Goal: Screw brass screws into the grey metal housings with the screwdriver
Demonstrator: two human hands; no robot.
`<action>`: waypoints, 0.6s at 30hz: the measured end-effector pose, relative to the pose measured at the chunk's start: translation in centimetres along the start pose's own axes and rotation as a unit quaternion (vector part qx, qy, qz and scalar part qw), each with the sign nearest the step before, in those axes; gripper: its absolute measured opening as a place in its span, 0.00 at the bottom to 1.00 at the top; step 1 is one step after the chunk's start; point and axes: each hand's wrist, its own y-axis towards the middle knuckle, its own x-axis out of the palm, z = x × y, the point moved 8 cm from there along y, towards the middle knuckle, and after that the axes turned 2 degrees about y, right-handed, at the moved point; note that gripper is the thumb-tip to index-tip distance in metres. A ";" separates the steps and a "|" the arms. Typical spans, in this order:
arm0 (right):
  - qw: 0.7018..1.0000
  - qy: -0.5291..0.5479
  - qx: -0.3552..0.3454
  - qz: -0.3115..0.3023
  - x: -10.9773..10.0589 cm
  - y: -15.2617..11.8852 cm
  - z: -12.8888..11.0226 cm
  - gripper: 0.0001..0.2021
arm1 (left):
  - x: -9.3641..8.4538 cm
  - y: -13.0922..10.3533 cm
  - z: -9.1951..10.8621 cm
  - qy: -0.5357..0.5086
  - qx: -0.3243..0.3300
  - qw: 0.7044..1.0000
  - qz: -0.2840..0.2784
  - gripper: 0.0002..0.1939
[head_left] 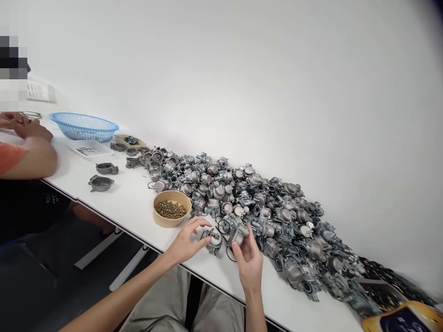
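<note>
Near the table's front edge, a carburetor body (215,239) sits with its white float facing up. My left hand (187,240) is beside it, thumb and fingers spread around its left side; whether the thumb touches it I cannot tell. In my right hand (249,263) is a grey metal carburetor float bowl (238,234), held between thumb and fingers just right of the carburetor body. Thin black rubber rings (230,253) lie by the two parts. A round tan bowl (172,223) of small brass-coloured screws (170,210) stands left of my left hand.
A large heap of carburetors (256,203) runs along the wall side. Several loose bowl castings (101,183) lie farther left, near a clear tray (90,156) and a blue basket (83,129). Another person's arm (38,154) rests at the far left. A yellow package (404,318) is lower right.
</note>
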 end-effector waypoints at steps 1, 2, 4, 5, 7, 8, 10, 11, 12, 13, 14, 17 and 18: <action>0.999 -0.030 -0.010 -0.019 0.4 0.3 -0.2 0.43 | 0.1 0.2 -0.8 -0.016 -0.017 1.000 -0.007 0.14; 0.997 -0.061 -0.020 -0.034 0.8 0.5 -0.3 0.43 | 0.3 0.3 -1.4 -0.032 -0.032 0.999 -0.016 0.14; 0.991 -0.117 -0.040 -0.046 1.3 0.8 -0.7 0.41 | 0.7 0.5 -2.1 -0.056 -0.055 0.996 -0.036 0.15; 0.987 -0.142 -0.052 -0.045 1.5 0.9 -1.0 0.40 | 0.8 0.6 -2.2 -0.062 -0.064 0.995 -0.045 0.15; 0.979 -0.184 -0.075 -0.046 1.9 0.9 -1.6 0.38 | 1.0 0.6 -2.3 -0.069 -0.078 0.993 -0.054 0.16; 0.975 -0.202 -0.083 -0.050 2.1 1.0 -1.8 0.37 | 1.0 0.6 -2.4 -0.070 -0.084 0.992 -0.054 0.17; 0.967 -0.229 -0.087 -0.067 2.6 1.0 -1.9 0.36 | 1.0 0.6 -2.4 -0.070 -0.094 0.992 -0.049 0.18; 0.964 -0.238 -0.084 -0.077 2.8 1.1 -1.9 0.36 | 0.9 0.6 -2.4 -0.069 -0.098 0.992 -0.046 0.17; 0.962 -0.244 -0.082 -0.086 3.0 1.1 -1.9 0.36 | 0.9 0.6 -2.5 -0.067 -0.099 0.992 -0.044 0.17; 0.961 -0.248 -0.082 -0.093 3.2 1.1 -1.9 0.36 | 0.9 0.7 -2.5 -0.065 -0.099 0.992 -0.043 0.16; 0.960 -0.250 -0.083 -0.097 3.4 1.2 -2.0 0.35 | 0.9 0.7 -2.5 -0.064 -0.099 0.992 -0.042 0.16; 0.958 -0.252 -0.086 -0.107 3.9 1.3 -2.3 0.34 | 0.9 0.7 -2.8 -0.062 -0.102 0.992 -0.040 0.15; 0.957 -0.253 -0.086 -0.111 4.1 1.4 -2.4 0.34 | 1.0 0.7 -2.9 -0.063 -0.106 0.992 -0.041 0.15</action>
